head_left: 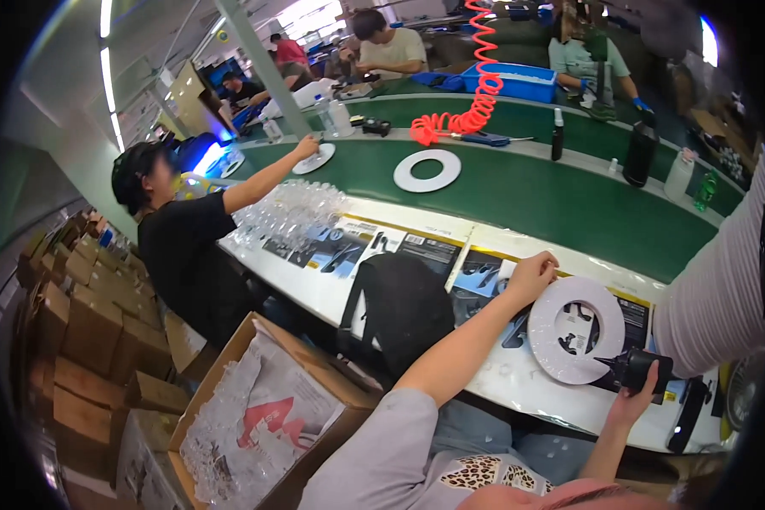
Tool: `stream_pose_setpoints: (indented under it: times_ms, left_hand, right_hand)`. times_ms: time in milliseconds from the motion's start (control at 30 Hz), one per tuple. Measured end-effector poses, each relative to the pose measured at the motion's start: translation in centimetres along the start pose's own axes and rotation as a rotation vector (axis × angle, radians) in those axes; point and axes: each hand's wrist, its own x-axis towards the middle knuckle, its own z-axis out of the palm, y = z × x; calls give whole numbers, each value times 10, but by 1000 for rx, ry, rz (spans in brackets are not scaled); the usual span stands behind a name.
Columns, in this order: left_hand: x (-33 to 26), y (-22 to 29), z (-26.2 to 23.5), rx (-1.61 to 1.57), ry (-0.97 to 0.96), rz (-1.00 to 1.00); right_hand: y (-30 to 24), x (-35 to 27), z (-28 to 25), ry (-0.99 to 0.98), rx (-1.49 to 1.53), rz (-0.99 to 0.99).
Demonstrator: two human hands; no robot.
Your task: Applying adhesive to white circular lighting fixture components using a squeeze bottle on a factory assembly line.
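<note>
1. One flat white plastic ring [576,330] sits lower right of the frame, on the white bench edge [314,289]. The left hand [531,276] pins its upper left rim, fingers curled on the edge.
2. The right hand [636,398] is wrapped snug around a black nozzle-tipped bottle [633,369], tip right at the ring's lower right rim.
3. What could go wrong, I reckon: squeeze too hard and stuff blobs onto the printed sheets underneath, or the ring skids if that one-sided hold slips.
4. Those dark printed product sheets with yellow borders [416,251] lie in a row across the middle, rectangular, black pictures on them.
5. Lower left, an open brown cardboard box [255,408] holds clear plastic bags, with a red shape showing on white.
6. Far left, stacked brown cartons [76,323]. Another white ring [427,170] lies on the green belt [552,204], upper middle.
</note>
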Motion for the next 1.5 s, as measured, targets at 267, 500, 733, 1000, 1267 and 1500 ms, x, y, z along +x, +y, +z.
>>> stream_pose_setpoints:
  times_ms: [267,500,733,1000,1267,1500]
  left_hand:
    - [7,-11,4,17,-23,-3]
    - [15,-12,-11,-23,-45,2]
    - [10,-9,6,-112,-80,-6]
    - [10,-7,1,-43,-59,23]
    - [11,-7,-2,-56,-43,5]
    - [11,-7,5,-96,-30,-28]
  right_hand:
    - [14,3,-19,-71,8,-37]
    - [-17,-37,23,-226,-402,-327]
    - [-18,-35,15,-315,-525,-295]
    - [-1,-31,0,-217,-474,-425]
    - [7,-31,-5,-253,-428,-571]
    - [-4,-37,-10,-278,-522,-445]
